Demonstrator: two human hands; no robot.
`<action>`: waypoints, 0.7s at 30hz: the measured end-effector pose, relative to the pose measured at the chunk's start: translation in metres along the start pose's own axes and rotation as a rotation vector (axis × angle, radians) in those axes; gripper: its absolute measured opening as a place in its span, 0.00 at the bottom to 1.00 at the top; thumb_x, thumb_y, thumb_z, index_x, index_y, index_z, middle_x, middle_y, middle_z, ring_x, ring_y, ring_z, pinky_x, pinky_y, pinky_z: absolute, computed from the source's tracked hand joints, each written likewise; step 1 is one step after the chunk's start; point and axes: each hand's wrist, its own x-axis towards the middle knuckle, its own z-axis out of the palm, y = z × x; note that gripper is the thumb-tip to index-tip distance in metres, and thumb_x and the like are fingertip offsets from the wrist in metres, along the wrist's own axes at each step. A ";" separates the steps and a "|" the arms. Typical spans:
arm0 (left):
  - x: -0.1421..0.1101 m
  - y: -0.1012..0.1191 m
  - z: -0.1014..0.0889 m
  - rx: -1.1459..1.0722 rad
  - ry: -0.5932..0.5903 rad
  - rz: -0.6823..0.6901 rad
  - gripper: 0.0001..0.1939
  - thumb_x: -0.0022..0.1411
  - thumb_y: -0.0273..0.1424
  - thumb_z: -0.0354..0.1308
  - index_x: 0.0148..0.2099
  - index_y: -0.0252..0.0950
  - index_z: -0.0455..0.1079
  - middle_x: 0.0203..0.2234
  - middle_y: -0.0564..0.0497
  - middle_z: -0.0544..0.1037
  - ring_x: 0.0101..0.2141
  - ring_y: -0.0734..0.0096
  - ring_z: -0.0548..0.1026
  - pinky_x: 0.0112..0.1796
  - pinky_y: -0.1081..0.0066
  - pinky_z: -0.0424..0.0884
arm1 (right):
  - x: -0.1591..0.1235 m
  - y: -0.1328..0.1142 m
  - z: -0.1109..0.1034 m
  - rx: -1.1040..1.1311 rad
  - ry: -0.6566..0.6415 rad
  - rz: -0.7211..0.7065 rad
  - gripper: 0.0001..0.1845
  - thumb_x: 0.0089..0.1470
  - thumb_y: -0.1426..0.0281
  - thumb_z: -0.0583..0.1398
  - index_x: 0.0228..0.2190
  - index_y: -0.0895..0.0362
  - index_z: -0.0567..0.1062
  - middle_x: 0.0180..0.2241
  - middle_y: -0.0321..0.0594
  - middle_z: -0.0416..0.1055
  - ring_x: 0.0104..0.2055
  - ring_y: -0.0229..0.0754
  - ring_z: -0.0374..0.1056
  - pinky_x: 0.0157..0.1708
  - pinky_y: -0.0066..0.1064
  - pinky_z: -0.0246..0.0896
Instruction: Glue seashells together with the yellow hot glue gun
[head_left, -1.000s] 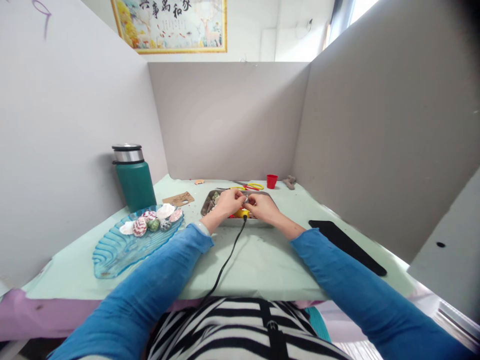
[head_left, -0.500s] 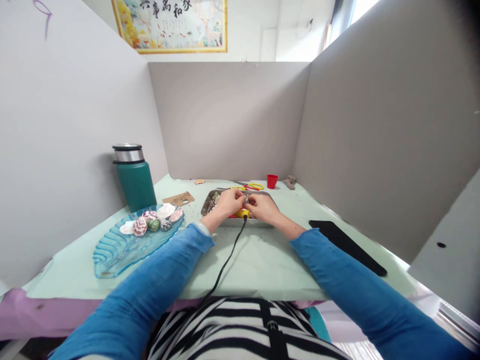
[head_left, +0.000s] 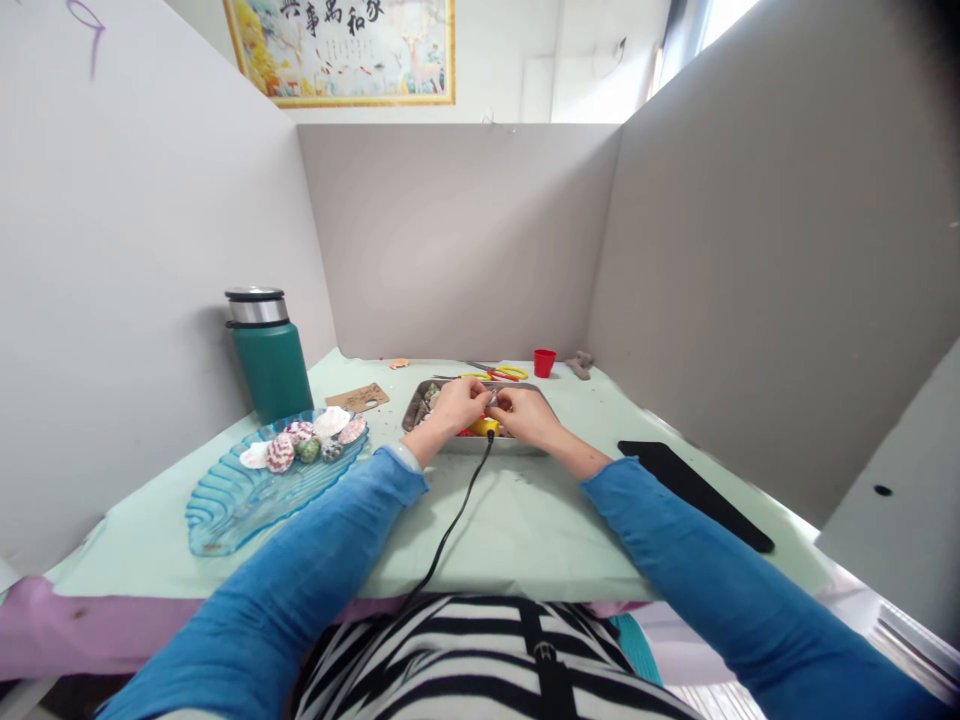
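Note:
My left hand and my right hand meet over a metal tray at the middle of the table. Both hands are closed in a pinch, fingertips almost touching around a small greyish piece too small to name. Below the fingers in the tray lies a yellow tool handle, from which a black cord runs down toward my lap. Shells fill the tray's left end; my hands hide much of its contents.
On the left, a blue glass dish holds several shells beside a green bottle. Behind the tray are scissors, a red cup and a brown card. A black flat piece lies right. Grey panels surround the table.

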 end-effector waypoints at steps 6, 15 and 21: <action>0.000 -0.001 0.001 0.007 0.009 0.026 0.07 0.58 0.31 0.55 0.34 0.37 0.73 0.32 0.49 0.80 0.35 0.68 0.75 0.40 0.71 0.68 | 0.000 0.001 0.002 0.011 0.018 -0.004 0.11 0.51 0.64 0.57 0.21 0.56 0.71 0.24 0.39 0.74 0.27 0.39 0.66 0.26 0.27 0.52; 0.000 -0.002 0.000 0.003 0.010 0.031 0.07 0.57 0.31 0.55 0.33 0.37 0.73 0.32 0.48 0.80 0.36 0.68 0.75 0.41 0.71 0.68 | -0.001 0.000 0.000 0.015 0.013 -0.010 0.11 0.51 0.64 0.57 0.21 0.57 0.71 0.24 0.40 0.74 0.27 0.38 0.65 0.25 0.26 0.51; -0.001 -0.001 0.000 -0.001 0.012 0.015 0.06 0.57 0.32 0.55 0.32 0.37 0.72 0.32 0.48 0.79 0.36 0.67 0.75 0.41 0.70 0.67 | 0.000 0.000 0.000 0.007 0.012 0.010 0.11 0.50 0.64 0.57 0.22 0.56 0.71 0.24 0.40 0.74 0.27 0.39 0.65 0.25 0.27 0.51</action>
